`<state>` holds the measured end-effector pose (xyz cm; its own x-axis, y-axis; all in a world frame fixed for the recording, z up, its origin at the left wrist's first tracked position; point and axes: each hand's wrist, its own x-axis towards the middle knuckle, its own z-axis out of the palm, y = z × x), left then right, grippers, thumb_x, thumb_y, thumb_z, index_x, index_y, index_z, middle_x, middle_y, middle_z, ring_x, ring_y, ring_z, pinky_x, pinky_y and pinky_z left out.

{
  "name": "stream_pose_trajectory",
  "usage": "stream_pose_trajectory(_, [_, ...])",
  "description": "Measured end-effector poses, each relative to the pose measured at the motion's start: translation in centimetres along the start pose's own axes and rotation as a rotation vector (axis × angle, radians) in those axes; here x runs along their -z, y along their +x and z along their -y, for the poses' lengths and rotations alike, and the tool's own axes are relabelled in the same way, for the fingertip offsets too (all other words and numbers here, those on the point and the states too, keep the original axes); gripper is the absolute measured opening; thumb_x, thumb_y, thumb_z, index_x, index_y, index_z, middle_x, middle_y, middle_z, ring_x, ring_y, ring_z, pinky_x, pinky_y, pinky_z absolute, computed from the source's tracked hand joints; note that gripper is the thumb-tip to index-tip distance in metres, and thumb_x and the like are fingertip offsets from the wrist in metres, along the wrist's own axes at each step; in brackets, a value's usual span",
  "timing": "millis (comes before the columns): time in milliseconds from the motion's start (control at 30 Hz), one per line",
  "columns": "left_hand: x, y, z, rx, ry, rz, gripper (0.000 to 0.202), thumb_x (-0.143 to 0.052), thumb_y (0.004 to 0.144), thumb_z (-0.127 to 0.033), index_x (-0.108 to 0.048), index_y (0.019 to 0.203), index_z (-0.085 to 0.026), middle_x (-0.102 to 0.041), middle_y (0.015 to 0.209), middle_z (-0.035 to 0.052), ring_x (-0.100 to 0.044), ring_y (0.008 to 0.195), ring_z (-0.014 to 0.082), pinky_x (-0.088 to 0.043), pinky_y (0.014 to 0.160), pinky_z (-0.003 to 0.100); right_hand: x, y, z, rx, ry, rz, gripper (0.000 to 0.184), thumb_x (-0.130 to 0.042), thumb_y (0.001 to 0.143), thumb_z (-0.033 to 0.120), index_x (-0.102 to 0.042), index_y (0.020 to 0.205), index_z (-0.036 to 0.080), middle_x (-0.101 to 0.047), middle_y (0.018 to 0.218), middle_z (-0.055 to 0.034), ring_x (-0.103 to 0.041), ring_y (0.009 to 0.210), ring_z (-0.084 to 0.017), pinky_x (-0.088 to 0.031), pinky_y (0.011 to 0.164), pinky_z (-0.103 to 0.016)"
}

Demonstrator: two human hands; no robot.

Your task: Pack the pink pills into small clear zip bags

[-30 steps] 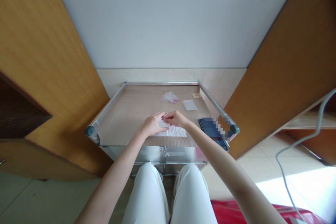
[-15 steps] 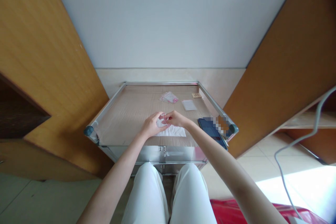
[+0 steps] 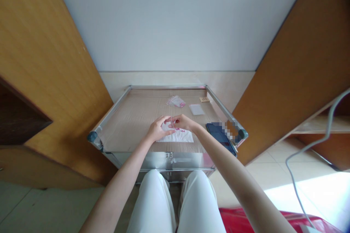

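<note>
Above a white sheet point(image 3: 179, 137), my left hand point(image 3: 157, 130) grips a small clear zip bag point(image 3: 166, 126) with a reddish strip along its edge. At that strip, the fingers of my right hand point(image 3: 183, 121) are pinched together on the bag's edge. Several small pinkish-red pieces point(image 3: 180, 130) lie on the sheet just below my right fingers; they are too small to name. Farther back is a loose pile of clear bags point(image 3: 175, 101) with pink bits in it. A flat stack of clear bags point(image 3: 196, 109) lies to its right.
The wood-patterned top point(image 3: 131, 116) has a raised metal rail point(image 3: 168, 87) around it. A dark phone-like device point(image 3: 220, 136) lies at the right edge, and a small tan card point(image 3: 204, 99) at the back right. Wooden cabinets point(image 3: 82, 98) stand on both sides.
The small zip bag has shifted slightly and its reddish strip stands more upright between my hands. Pinkish-red pieces now show on the sheet below my right fingers.
</note>
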<state>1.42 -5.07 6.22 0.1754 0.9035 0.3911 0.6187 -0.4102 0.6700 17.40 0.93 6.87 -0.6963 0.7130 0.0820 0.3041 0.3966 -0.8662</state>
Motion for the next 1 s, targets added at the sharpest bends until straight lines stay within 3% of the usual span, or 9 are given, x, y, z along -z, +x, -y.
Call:
stream_pose_trajectory(133, [0.2, 0.3, 0.3, 0.004, 0.012, -0.015, 0.055, -0.066, 0.056, -0.042, -0.052, 0.106, -0.023, -0.056, 0.098, 0.0033, -0.051, 0.084, 0.0164, -0.040, 0.076, 0.027, 0.3, -0.1, 0.1, -0.036, 0.101, -0.025, 0.038, -0.059, 0.063, 0.041, -0.065, 0.089, 0.014, -0.056, 0.059, 0.0012, -0.039, 0.045, -0.005, -0.030, 0.042, -0.017])
stream_pose_trajectory(200, [0.3, 0.5, 0.6, 0.013, 0.030, -0.013, 0.056, -0.065, 0.056, -0.044, -0.052, 0.106, -0.023, -0.057, 0.095, 0.0023, -0.052, 0.080, 0.0154, -0.041, 0.073, 0.026, 0.5, -0.2, -0.2, -0.075, 0.154, -0.100, 0.036, -0.058, 0.065, 0.043, -0.065, 0.083, 0.012, -0.057, 0.059, -0.0013, -0.044, 0.048, -0.007, -0.034, 0.045, -0.019])
stream_pose_trajectory(267, [0.5, 0.6, 1.0, 0.015, 0.057, 0.003, 0.056, -0.064, 0.056, -0.045, -0.052, 0.106, -0.023, -0.058, 0.093, 0.0020, -0.052, 0.077, 0.0149, -0.041, 0.070, 0.025, 0.5, -0.3, -0.8, -0.100, 0.197, -0.273, 0.038, -0.053, 0.067, 0.046, -0.063, 0.080, 0.012, -0.059, 0.065, -0.0042, -0.051, 0.055, -0.010, -0.038, 0.049, -0.020])
stream_pose_trajectory(400, [0.8, 1.0, 1.7, -0.017, 0.088, 0.077, 0.055, -0.063, 0.056, -0.048, -0.054, 0.103, -0.023, -0.058, 0.099, 0.0032, -0.053, 0.080, 0.0162, -0.042, 0.070, 0.025, -0.5, -0.5, -2.8, -0.082, 0.294, -0.800, 0.046, -0.036, 0.076, 0.051, -0.058, 0.089, 0.013, -0.061, 0.087, -0.0097, -0.056, 0.078, -0.015, -0.043, 0.066, -0.025])
stream_pose_trajectory(467, [0.8, 1.3, 2.0, -0.027, 0.091, 0.117, 0.054, -0.064, 0.054, -0.048, -0.055, 0.102, -0.023, -0.058, 0.099, 0.0031, -0.053, 0.083, 0.0172, -0.041, 0.072, 0.025, -1.3, -0.6, -3.8, -0.085, 0.326, -0.941, 0.049, -0.028, 0.078, 0.051, -0.056, 0.093, 0.013, -0.060, 0.095, -0.0113, -0.055, 0.086, -0.016, -0.042, 0.075, -0.027])
stream_pose_trajectory(533, [0.6, 1.7, 2.3, -0.023, 0.098, 0.150, 0.055, -0.065, 0.052, -0.048, -0.056, 0.100, -0.023, -0.059, 0.098, 0.0030, -0.054, 0.085, 0.0179, -0.041, 0.075, 0.026, -2.0, -0.6, -4.4, -0.102, 0.353, -0.955, 0.051, -0.024, 0.080, 0.051, -0.055, 0.095, 0.013, -0.059, 0.100, -0.0120, -0.054, 0.093, -0.017, -0.040, 0.080, -0.028])
stream_pose_trajectory(700, [0.2, 2.5, 2.9, -0.003, 0.165, 0.225, 0.058, -0.065, 0.050, -0.051, -0.057, 0.100, -0.022, -0.060, 0.095, 0.0039, -0.055, 0.082, 0.0181, -0.041, 0.074, 0.026, -3.1, -0.2, -5.6, -0.165, 0.336, -0.821, 0.056, -0.020, 0.081, 0.052, -0.058, 0.096, 0.013, -0.058, 0.104, -0.0125, -0.052, 0.099, -0.017, -0.036, 0.086, -0.029])
stream_pose_trajectory(1000, [-0.2, 3.1, 3.2, 0.002, 0.330, 0.344, 0.061, -0.060, 0.051, -0.058, -0.056, 0.101, -0.023, -0.059, 0.095, 0.0030, -0.054, 0.084, 0.0187, -0.040, 0.070, 0.024, -3.7, 0.5, -6.6, -0.159, 0.265, -0.757, 0.060, -0.020, 0.080, 0.052, -0.062, 0.090, 0.010, -0.063, 0.093, -0.0127, -0.057, 0.089, -0.018, -0.039, 0.082, -0.030])
